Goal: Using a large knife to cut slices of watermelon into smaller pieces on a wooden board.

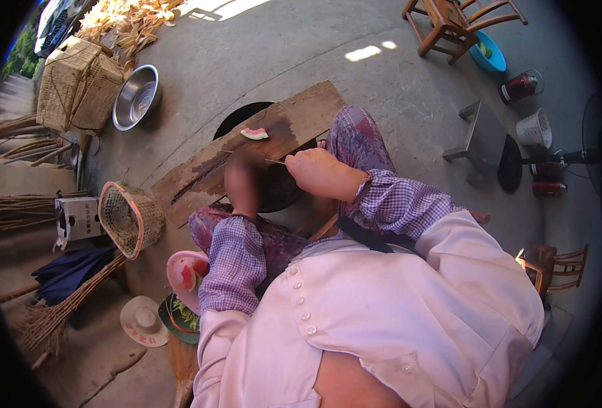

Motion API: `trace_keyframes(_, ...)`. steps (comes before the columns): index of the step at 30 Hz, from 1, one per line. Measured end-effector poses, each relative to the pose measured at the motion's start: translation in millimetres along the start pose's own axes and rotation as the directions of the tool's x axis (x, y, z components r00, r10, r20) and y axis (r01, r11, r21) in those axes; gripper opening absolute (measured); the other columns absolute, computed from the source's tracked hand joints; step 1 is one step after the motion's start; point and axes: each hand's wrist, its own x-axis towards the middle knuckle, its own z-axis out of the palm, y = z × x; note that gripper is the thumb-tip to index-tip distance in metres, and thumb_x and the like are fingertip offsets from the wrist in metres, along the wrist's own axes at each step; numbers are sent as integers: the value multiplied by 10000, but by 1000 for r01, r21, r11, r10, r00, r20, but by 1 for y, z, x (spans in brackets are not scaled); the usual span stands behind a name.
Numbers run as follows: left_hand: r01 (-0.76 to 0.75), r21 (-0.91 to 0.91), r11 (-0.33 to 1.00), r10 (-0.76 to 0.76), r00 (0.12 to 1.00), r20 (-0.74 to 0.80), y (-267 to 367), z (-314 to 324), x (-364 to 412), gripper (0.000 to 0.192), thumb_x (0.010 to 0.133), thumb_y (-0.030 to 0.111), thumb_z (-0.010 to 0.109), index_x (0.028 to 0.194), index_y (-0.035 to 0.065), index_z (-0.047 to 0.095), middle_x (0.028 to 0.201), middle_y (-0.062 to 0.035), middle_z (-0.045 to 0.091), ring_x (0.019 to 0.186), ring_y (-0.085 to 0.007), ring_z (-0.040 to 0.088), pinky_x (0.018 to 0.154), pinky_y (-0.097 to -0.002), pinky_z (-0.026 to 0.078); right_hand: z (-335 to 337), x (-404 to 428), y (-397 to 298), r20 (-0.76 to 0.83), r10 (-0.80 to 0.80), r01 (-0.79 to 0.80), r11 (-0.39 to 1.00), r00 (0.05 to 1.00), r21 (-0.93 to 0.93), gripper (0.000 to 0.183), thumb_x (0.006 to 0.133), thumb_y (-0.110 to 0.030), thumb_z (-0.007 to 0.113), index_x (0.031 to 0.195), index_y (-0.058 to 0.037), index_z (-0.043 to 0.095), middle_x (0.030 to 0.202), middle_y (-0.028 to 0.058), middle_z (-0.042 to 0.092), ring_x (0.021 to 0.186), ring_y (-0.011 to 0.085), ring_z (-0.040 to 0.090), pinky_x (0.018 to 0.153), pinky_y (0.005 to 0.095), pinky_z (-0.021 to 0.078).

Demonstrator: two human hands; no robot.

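My right hand (pixel 321 172) is closed around a thin metal tool (pixel 276 161), probably a knife, that points toward my left hand. Beyond my knees, my left hand (pixel 243 183) hovers over the near side of a wooden board (pixel 311 109); a blur covers it, so its fingers and anything in them are not visible. A watermelon slice (pixel 254 133) with pale rind lies on the board's wet, dark-stained part. Under the board sits a black basin (pixel 239 116), partly hidden by the board and my hands.
At my left are a pink basin (pixel 174 270) with watermelon pieces (pixel 188 278), a straw hat (pixel 145 320) and a woven basket (pixel 150 224). A steel bowl (pixel 137 97) lies farther off. To the right stand a low stool (pixel 471 135), a fan (pixel 581 155) and a thermos (pixel 519 87).
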Motion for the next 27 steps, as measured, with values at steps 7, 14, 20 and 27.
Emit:
trace_keyframes(7, -1, 35, 999, 2, 999, -34, -6, 9, -2, 322, 852, 110, 668, 1165, 37, 654, 1157, -168, 648, 1083, -369, 605, 954, -448, 483, 25, 5, 2, -30, 82, -80, 995, 996, 64, 134, 817, -93, 588, 879, 10, 648, 776, 193, 706, 732, 330, 724, 650, 409, 575)
trace_keyframes(14, -4, 81, 997, 6, 1000, -29, -10, 8, -8, 334, 855, 124, 682, 1179, 48, 653, 1188, -166, 640, 1106, -370, 597, 961, -443, 485, -5, -8, -12, 20, 30, -29, 1000, 999, -8, 139, 807, -109, 601, 874, -2, 661, 768, 171, 704, 709, 308, 723, 629, 382, 572)
trace_keyframes(20, 23, 84, 996, -26, 999, 26, -7, 3, -7, 378, 863, 102, 666, 1233, 39, 617, 1201, -168, 633, 1128, -368, 593, 966, -431, 481, -4, 3, -10, 44, 35, -36, 999, 998, 27, 147, 810, -114, 603, 874, -4, 677, 797, 177, 708, 739, 325, 722, 657, 398, 577)
trace_keyframes(27, 22, -61, 998, -21, 1000, 12, -2, 1, -7, 343, 877, 84, 641, 1217, 45, 616, 1196, -176, 626, 1102, -367, 594, 958, -441, 474, 30, 20, -6, -71, 87, -82, 995, 994, 63, 110, 822, -97, 583, 860, -14, 645, 783, 179, 703, 733, 324, 722, 648, 410, 575)
